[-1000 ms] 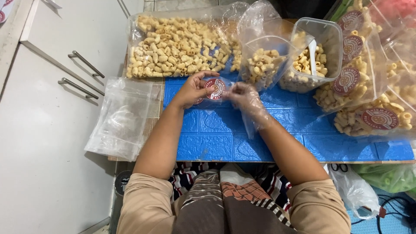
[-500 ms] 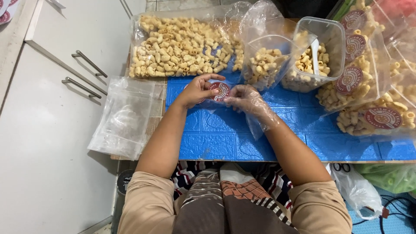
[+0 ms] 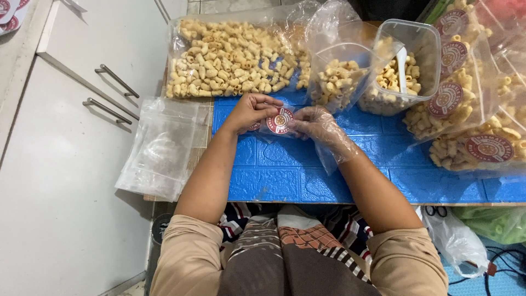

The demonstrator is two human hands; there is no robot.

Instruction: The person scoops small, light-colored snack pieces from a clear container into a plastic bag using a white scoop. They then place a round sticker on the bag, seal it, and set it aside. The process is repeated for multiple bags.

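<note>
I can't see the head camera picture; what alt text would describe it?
Over a blue mat, a bare left hand and plastic-gloved right hand hold a small clear bag with a round red sticker. Bags of pale snack pieces lie beyond.

The bench point(image 3: 285, 181), covered by a blue embossed mat, is carrying pasta-snack bags point(image 3: 235, 57), a clear plastic tub point(image 3: 408, 66) and empty plastic bags point(image 3: 161, 145).

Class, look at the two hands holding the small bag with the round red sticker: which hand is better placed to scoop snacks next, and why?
Probably the right hand: it wears a clear plastic glove and is nearer the tub with its spoon. The bare left hand can keep its grip on the small bag.
</note>
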